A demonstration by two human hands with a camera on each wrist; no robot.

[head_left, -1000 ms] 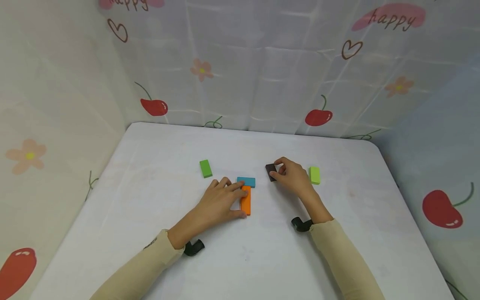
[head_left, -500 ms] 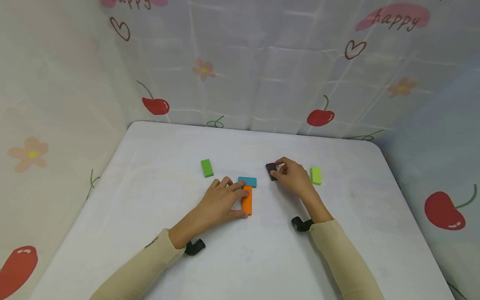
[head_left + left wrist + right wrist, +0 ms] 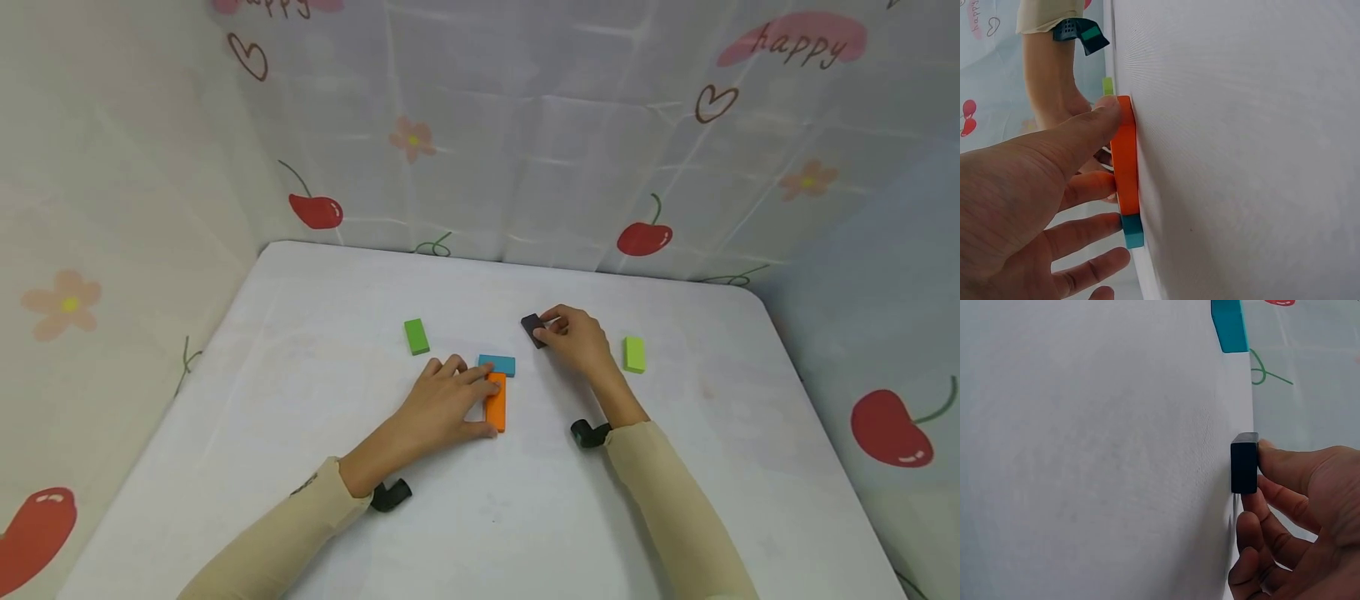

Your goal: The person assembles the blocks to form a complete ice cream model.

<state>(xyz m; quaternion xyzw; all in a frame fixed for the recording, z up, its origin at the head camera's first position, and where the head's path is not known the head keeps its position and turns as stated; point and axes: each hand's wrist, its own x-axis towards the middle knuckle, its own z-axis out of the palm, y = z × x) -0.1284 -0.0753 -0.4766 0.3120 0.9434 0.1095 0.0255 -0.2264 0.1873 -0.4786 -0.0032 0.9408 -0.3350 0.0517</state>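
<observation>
Flat on the table, an orange block [image 3: 496,407] meets a blue block [image 3: 497,365] end-on, forming a T. My left hand [image 3: 444,406] rests over them. In the left wrist view its thumb and index finger touch the orange block [image 3: 1125,162], and the middle finger touches the blue block [image 3: 1132,231]; these fingers are nearly straight. Further right and farther back, my right hand [image 3: 576,337] pinches a black block [image 3: 534,330] between thumb and fingers. In the right wrist view the black block [image 3: 1244,465] points end-on toward the camera; whether it touches the table I cannot tell.
A green block [image 3: 417,337] lies behind and left of the left hand. To the right of the right hand lies a light-green block [image 3: 633,355]. A printed curtain [image 3: 525,150] hangs behind the white table [image 3: 337,325]. Black wrist devices [image 3: 392,495] sit below both sleeves.
My right hand has moved a little left and away from me, carrying the black block, which has turned slightly. The left hand stays on the orange and blue blocks.
</observation>
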